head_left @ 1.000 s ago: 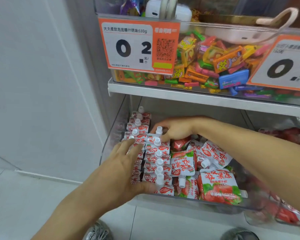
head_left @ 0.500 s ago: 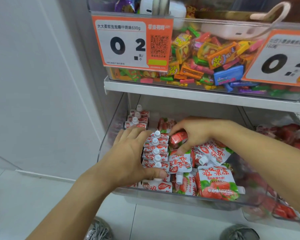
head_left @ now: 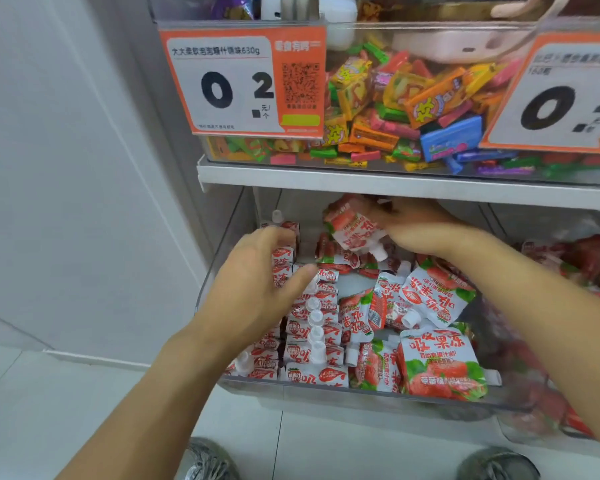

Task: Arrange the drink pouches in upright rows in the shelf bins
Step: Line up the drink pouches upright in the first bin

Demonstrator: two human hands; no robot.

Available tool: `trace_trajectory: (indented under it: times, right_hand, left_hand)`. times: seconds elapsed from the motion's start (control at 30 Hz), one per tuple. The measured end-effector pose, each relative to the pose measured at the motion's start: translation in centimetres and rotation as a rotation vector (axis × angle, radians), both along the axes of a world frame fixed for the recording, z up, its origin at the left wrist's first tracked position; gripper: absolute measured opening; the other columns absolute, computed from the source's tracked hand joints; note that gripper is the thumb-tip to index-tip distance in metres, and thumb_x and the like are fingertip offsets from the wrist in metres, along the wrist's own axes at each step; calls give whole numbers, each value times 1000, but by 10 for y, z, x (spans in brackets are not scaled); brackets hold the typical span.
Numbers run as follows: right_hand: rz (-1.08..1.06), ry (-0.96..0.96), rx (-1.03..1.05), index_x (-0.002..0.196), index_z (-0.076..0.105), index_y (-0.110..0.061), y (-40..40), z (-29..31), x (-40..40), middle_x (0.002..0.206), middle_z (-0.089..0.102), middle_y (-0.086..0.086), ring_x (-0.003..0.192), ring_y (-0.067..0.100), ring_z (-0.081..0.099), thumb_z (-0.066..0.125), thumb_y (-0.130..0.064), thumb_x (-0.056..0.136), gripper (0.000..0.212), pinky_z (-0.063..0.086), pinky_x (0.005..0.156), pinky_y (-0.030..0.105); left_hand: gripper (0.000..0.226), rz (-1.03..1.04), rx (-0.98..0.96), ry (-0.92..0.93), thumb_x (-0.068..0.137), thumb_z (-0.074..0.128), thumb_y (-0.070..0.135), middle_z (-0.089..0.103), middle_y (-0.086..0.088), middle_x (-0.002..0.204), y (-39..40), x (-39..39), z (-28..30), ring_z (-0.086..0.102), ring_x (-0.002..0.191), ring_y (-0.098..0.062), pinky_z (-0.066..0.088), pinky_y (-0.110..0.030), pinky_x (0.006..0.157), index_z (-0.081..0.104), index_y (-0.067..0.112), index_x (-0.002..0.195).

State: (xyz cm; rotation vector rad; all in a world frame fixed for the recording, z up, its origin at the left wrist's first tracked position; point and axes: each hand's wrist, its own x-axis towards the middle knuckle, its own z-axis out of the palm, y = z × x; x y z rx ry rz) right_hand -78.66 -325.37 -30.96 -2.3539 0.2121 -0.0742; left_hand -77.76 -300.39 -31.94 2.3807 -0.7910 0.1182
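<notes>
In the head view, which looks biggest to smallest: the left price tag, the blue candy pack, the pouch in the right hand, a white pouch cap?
1. Left price tag, largest by far.
2. Pouch in the right hand, gripped by the right hand.
3. Blue candy pack, close to the pouch; unsure.
4. White pouch cap, smallest.

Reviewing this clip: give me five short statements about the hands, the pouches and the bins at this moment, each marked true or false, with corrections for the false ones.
1. The right hand holds a lifted pouch with its cap pointing down. True.
2. The left hand holds a pouch clear of the bin. False: it rests against the upright rows, fingers relaxed, with no grip on anything.
3. Upright pouches stand in rows on the bin's left side. True.
4. The loose pouches on the right all stand upright. False: they lie flat and jumbled.
5. The upper bin holds pouches. False: it holds mixed wrapped candies.
</notes>
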Motion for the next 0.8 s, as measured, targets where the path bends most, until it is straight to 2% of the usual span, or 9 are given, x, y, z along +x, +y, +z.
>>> trace_trajectory:
  times: [0.1,0.17,0.23,0.3,0.37,0.43,0.57,0.7,0.8]
  right_hand:
    - [103,-124,237,124,65,-24,23,3,-5,119,69,-7,102,4,66,55,-45,95,37,48,81,7]
    - [209,-95,476,119,67,-14,39,-2,-6,115,72,2,102,11,68,52,-40,95,39,52,91,21]
    - [207,28,704,110,70,-12,46,-5,-4,103,75,7,93,16,71,46,-45,93,45,55,86,31]
    - [143,46,515,108,71,-18,37,-8,4,101,75,0,86,10,70,48,-44,98,36,54,79,26]
    - [105,64,-76,119,67,-21,13,-14,16,117,70,-2,96,10,66,57,-37,98,28,46,79,19]
    - [117,189,-423,124,64,-20,-5,-23,27,128,63,0,110,18,61,65,-34,92,35,43,84,19]
    - [113,292,-506,107,68,-14,-3,-36,34,109,68,6,89,22,63,64,-40,92,31,53,63,25]
    - [47,335,-550,115,60,-8,2,-50,38,111,63,10,92,26,60,69,-53,85,55,46,72,29]
    - [13,353,-428,111,64,-11,0,-49,38,106,67,8,84,25,66,78,-54,76,57,57,71,33]
  left_hand:
    - [66,7,-134,99,79,70,53,55,23,116,-10,-1,6,51,104,8,34,0,82,46,28,134]
    - [69,-1,-209,177,74,76,48,58,27,102,-16,-1,8,58,92,13,40,2,74,48,27,133]
    - [61,43,-238,146,70,83,40,61,27,90,-17,0,8,60,85,15,43,0,70,58,25,123]
    - [52,126,-228,63,69,84,38,61,25,86,-13,-1,11,60,81,12,44,0,67,63,26,115]
    - [45,200,-239,17,72,82,38,60,24,85,-8,-1,14,58,79,11,42,0,65,63,27,110]
    - [43,236,-260,27,71,82,37,61,23,86,-3,-3,15,58,77,10,40,1,63,60,27,108]
    - [42,272,-350,-7,68,85,35,62,24,84,3,-10,20,58,80,15,40,1,63,61,28,101]
    - [41,290,-403,-10,69,85,34,60,24,83,7,-11,21,59,79,13,42,-1,64,57,28,99]
    - [38,297,-404,18,69,86,26,61,20,80,9,-9,16,58,76,12,42,-2,62,57,25,94]
